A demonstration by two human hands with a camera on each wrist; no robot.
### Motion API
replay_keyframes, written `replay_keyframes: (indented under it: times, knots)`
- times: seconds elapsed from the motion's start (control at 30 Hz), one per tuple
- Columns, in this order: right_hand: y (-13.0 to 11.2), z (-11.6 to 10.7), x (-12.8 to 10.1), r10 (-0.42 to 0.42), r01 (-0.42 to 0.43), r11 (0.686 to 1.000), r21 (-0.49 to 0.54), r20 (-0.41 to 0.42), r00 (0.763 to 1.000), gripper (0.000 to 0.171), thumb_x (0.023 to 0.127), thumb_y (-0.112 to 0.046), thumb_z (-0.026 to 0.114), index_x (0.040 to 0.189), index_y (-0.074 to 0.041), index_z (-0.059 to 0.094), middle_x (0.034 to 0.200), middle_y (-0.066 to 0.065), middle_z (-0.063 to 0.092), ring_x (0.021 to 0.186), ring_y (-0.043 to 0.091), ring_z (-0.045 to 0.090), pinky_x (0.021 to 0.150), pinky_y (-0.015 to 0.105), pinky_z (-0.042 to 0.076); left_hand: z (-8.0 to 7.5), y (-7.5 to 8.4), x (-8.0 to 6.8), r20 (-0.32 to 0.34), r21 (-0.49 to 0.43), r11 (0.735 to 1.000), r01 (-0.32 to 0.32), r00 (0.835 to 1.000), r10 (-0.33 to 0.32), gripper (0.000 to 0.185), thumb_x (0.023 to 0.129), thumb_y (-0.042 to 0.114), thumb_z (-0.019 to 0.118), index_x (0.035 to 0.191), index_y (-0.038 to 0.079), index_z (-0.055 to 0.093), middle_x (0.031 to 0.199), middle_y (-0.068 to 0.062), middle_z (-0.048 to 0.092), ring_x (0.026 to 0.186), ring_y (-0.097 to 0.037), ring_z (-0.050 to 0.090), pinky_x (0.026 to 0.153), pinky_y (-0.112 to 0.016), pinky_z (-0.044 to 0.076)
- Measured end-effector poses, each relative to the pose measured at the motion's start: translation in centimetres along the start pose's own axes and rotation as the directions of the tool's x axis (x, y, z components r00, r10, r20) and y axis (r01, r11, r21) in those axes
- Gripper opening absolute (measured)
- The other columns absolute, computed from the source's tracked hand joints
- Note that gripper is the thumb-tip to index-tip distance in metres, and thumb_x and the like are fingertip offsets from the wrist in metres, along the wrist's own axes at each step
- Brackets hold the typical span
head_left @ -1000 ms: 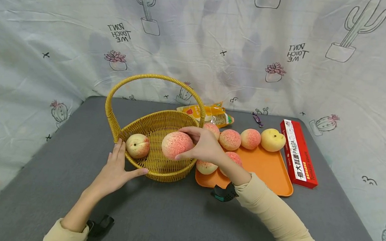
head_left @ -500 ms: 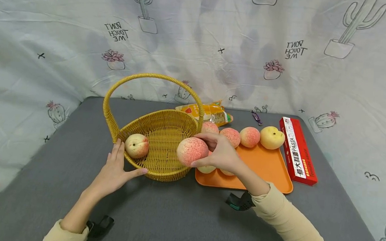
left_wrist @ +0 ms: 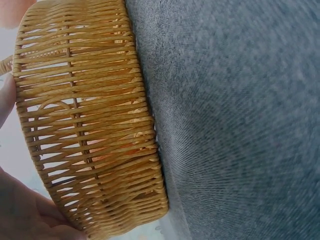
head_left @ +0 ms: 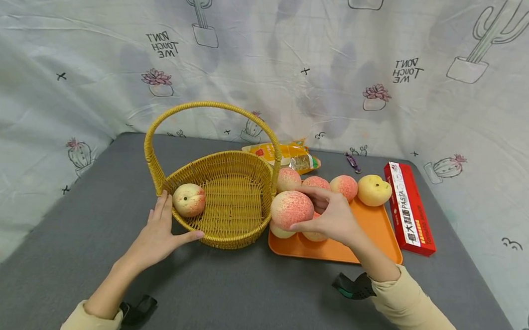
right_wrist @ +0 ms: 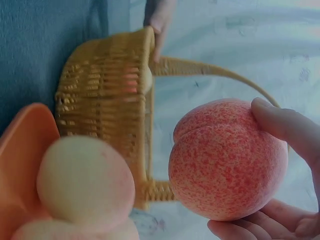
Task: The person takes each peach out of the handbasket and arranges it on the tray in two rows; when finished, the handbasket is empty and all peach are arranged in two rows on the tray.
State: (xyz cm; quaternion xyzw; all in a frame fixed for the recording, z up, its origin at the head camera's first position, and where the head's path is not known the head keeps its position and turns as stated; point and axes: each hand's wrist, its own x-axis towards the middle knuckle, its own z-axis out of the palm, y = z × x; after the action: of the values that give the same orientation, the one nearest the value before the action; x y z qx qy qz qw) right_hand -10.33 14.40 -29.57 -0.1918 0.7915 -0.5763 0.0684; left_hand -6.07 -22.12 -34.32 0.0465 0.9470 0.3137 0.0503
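Note:
My right hand (head_left: 335,221) grips a large pink-speckled peach (head_left: 291,210) between thumb and fingers, held up over the left end of the orange tray (head_left: 368,235). In the right wrist view this peach (right_wrist: 227,160) is seen close up, apart from the basket. My left hand (head_left: 157,236) rests on the near-left rim of a yellow wicker basket (head_left: 225,232), its fingers extended along the side and its thumb spread along the front. Inside the basket, at the left, lies one pale peach (head_left: 189,200). From the left wrist, the woven wall (left_wrist: 90,115) shows close up.
Several peaches sit on the tray, among them a pink one (head_left: 344,188) and a yellow one (head_left: 374,190). A red pasta box (head_left: 409,208) lies right of the tray. An orange packet (head_left: 292,155) and a purple-wrapped candy (head_left: 352,162) lie behind. The basket's tall handle (head_left: 214,105) arches above it.
My right hand has carried the gripped peach rightward, from above the basket to above the tray. My left hand and the basket have stayed in place.

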Motion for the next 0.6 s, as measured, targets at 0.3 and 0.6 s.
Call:
replay_keyframes:
  times: [0.3,0.6]
  knots:
    - [0.5,-2.7,-1.7,0.005,-0.007,1.0,-0.019,-0.094,0.996,0.071,0.07,0.002,0.085,0.133,0.01,0.053,0.13,0.024,0.058,0.107,0.006,0.063,0.09,0.021,0.05,0.0,0.1,-0.1,-0.005,-0.005,1.0,0.004,1.0,-0.004,0.12,0.084,0.059,0.067,0.151,-0.009,-0.006,0.157,-0.027,-0.014,0.141,-0.051,-0.009,0.11,-0.067,0.006]
    - [1.5,-4.7,-3.7,0.12,-0.126,0.991,-0.037,-0.132,0.984,0.073,0.074,-0.004,0.084,0.136,0.008,0.05,0.129,0.022,0.058,0.102,-0.001,0.061,0.086,0.019,0.051,0.0,0.0,-0.1,-0.012,-0.002,1.0,0.0,1.0,0.0,0.12,0.083,0.059,0.068,0.151,-0.01,-0.004,0.157,-0.027,-0.013,0.142,-0.05,-0.009,0.112,-0.064,0.004]
